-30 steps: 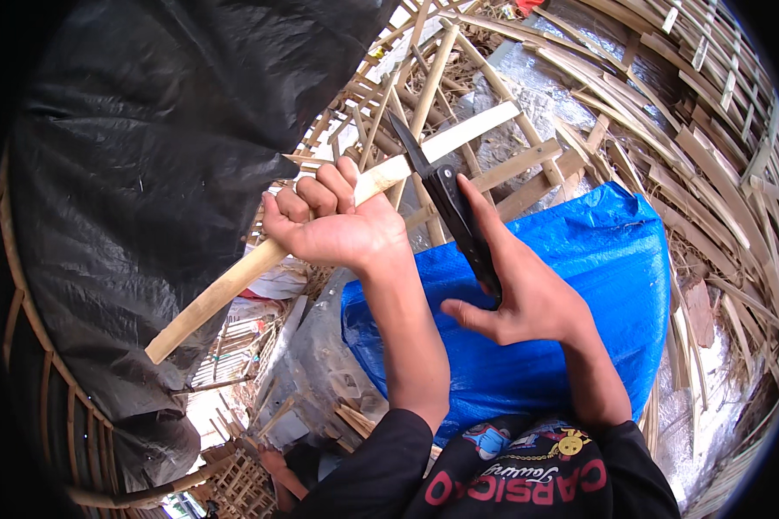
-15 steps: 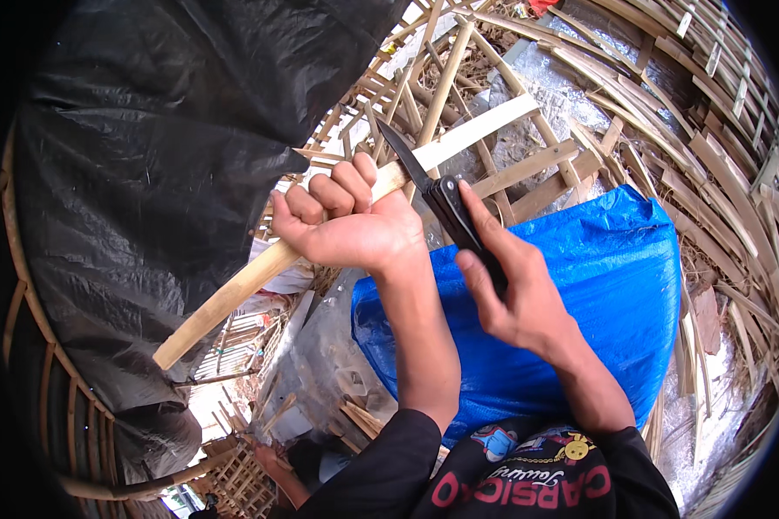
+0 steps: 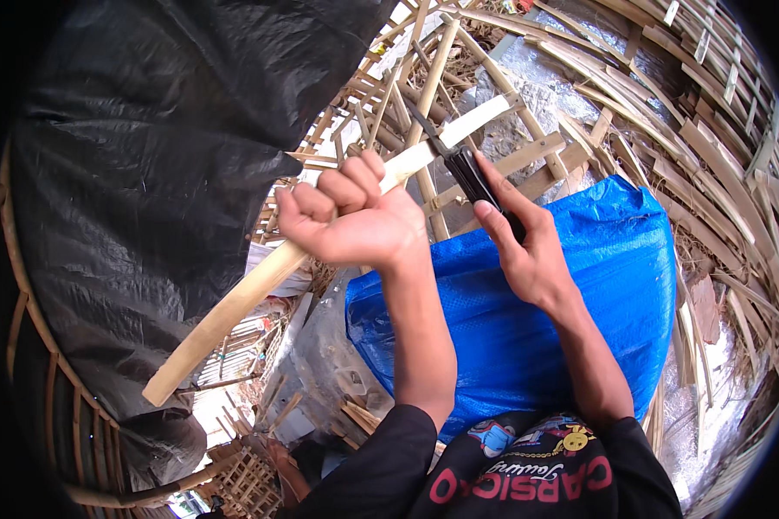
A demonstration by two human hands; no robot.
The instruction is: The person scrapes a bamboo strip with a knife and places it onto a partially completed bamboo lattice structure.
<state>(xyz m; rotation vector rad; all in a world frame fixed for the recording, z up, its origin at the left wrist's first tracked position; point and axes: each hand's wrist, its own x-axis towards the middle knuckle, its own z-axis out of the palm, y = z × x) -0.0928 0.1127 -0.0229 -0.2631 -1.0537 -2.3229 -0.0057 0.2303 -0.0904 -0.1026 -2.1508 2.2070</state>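
Note:
My left hand (image 3: 355, 216) is closed in a fist round a flat bamboo strip (image 3: 225, 329), which slants from lower left to upper right. The strip's upper part is pale and shaved; its lower end is yellowish brown. My right hand (image 3: 532, 255) grips a folding knife (image 3: 476, 177) by its black handle. Its dark blade lies across the pale part of the strip, above and right of my left fist. A blue plastic sheet (image 3: 528, 320) is spread over my lap beneath both forearms.
Black plastic sheeting (image 3: 164, 156) hangs at the left. A nailed bamboo frame (image 3: 437, 86) stands beyond the hands, and many split bamboo strips (image 3: 701, 164) lie to the right. At lower left, part of another person's arm (image 3: 287, 471) shows beside a woven bamboo basket (image 3: 247, 480).
The knife and my right hand have moved up and right along the strip. The strip's lower end has dipped, and its upper end has shifted slightly left.

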